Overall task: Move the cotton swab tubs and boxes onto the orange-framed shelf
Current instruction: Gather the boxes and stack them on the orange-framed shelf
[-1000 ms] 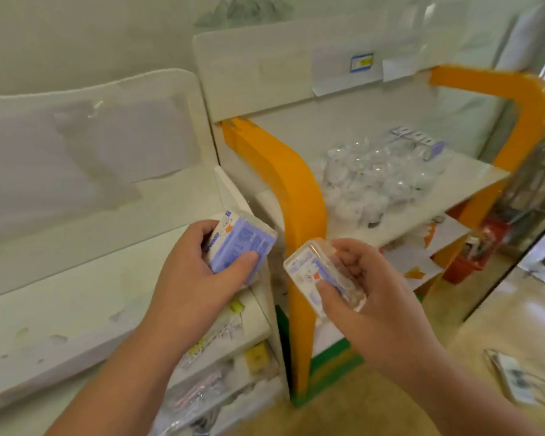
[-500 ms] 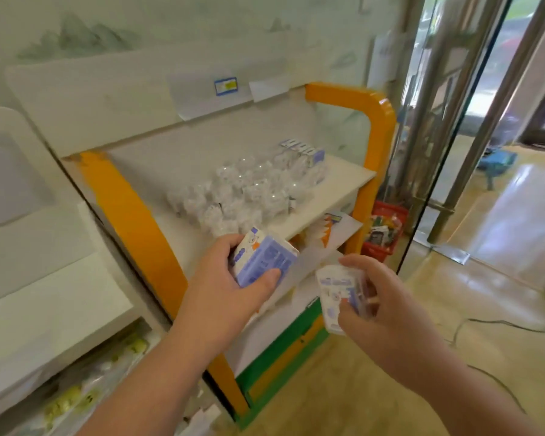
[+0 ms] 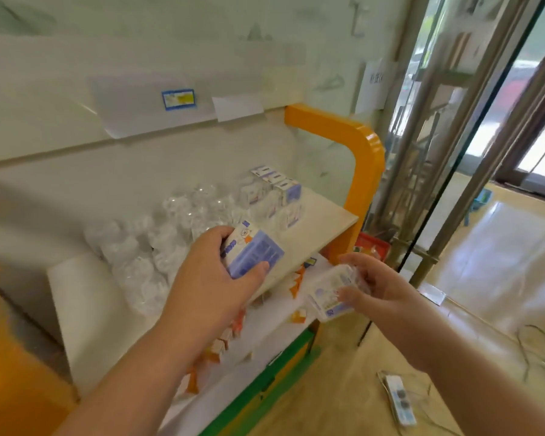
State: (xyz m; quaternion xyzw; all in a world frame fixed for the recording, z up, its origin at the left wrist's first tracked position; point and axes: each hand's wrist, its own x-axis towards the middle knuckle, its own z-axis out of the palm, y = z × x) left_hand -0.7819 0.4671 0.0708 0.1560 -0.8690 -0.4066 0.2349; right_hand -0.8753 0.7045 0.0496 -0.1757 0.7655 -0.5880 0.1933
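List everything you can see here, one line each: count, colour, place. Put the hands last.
orange-framed shelf: one, orange frame, white boards, centre.
clear tubs: many, transparent, clustered on the upper board; count unclear.
boxes: several, blue and white, back right of that board.
small packets: several, orange and white, lower board.
price label: one, blue-edged, top panel.
red basket: one, floor behind the frame.
power strip: one, white, floor, lower right.
left hand: holds a blue-and-white box over the upper board.
right hand: holds a clear tub, lower.
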